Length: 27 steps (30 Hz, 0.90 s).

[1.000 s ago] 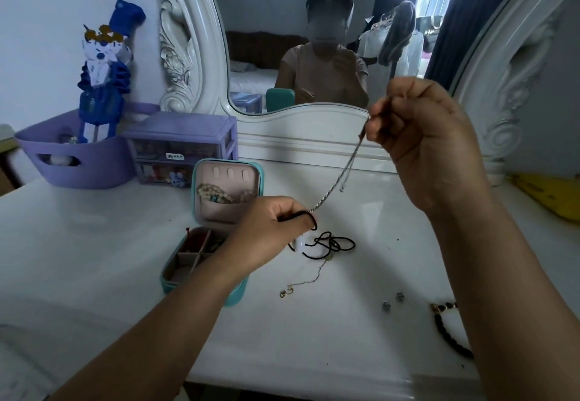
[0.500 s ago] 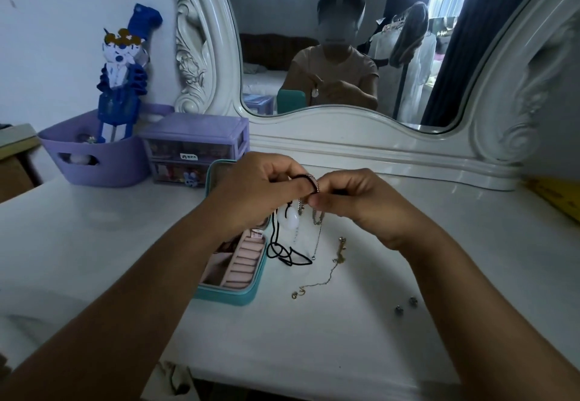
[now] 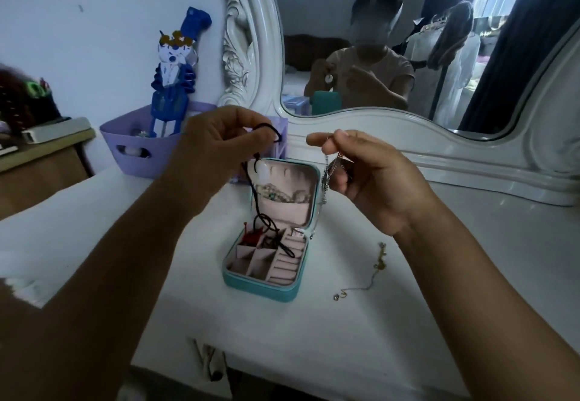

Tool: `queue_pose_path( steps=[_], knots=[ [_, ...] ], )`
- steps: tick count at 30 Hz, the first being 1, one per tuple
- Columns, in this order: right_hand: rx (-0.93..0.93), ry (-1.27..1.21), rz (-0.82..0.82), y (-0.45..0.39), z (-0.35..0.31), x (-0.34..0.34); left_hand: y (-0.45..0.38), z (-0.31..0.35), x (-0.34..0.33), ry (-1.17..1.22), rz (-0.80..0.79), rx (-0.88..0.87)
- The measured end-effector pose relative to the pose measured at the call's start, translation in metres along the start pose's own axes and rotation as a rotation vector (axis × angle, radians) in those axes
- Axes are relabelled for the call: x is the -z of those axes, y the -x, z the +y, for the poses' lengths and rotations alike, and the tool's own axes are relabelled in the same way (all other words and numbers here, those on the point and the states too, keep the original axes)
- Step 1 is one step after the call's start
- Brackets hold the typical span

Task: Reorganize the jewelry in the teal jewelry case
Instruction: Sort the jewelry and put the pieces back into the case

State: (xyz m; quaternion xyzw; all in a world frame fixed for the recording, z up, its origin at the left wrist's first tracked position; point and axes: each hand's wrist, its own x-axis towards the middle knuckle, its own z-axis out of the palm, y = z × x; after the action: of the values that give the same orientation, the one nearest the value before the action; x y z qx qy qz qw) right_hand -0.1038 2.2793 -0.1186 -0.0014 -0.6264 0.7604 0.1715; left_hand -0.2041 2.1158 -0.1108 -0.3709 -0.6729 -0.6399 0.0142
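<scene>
Half a second earlier both hands had met at one knot of jewelry; by this moment they had drawn apart, each with its own piece. The left hand [image 3: 219, 146] pinched a black cord necklace [image 3: 258, 212] between thumb and curled fingers, the cord trailing down from it into the teal jewelry case [image 3: 266, 287], which stood open on the white dressing table [image 3: 314, 338] below and between the two hands. The right hand [image 3: 370, 177] pinched a thin silver chain [image 3: 326, 177], gathered so that it hung in a short bunch just beside the upright lid.

To finish the separating well, it seemed best to keep the two pieces well apart and lower the cord slowly, coiling it into one compartment so it could not snag the dividers (its lower loops already lay across them). The chain would likely want a slot of its own, fed in from one end.

A pale pendant on the cord showed only faintly against the lid's lining, just under the left hand. Whether the cord and chain were wholly free of each other could not be told. A gold chain [image 3: 370, 278] lay on the table below the right wrist, its clasp too small to read. The lid pocket's contents were a blur.
</scene>
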Motion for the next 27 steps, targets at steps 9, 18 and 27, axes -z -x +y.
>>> queue_pose_path(
  steps=[9,18,27],
  knots=[
    [-0.142,-0.021,-0.078,-0.011,0.028,-0.039,0.013,-0.017,0.036,-0.005,0.141,0.021],
    [-0.298,0.251,-0.157,0.001,0.061,-0.048,0.044,-0.068,0.04,-0.217,-0.021,0.123],
    [-0.172,1.045,-0.371,0.004,0.061,-0.048,0.062,-0.102,0.041,-0.272,0.024,0.229]
  ],
)
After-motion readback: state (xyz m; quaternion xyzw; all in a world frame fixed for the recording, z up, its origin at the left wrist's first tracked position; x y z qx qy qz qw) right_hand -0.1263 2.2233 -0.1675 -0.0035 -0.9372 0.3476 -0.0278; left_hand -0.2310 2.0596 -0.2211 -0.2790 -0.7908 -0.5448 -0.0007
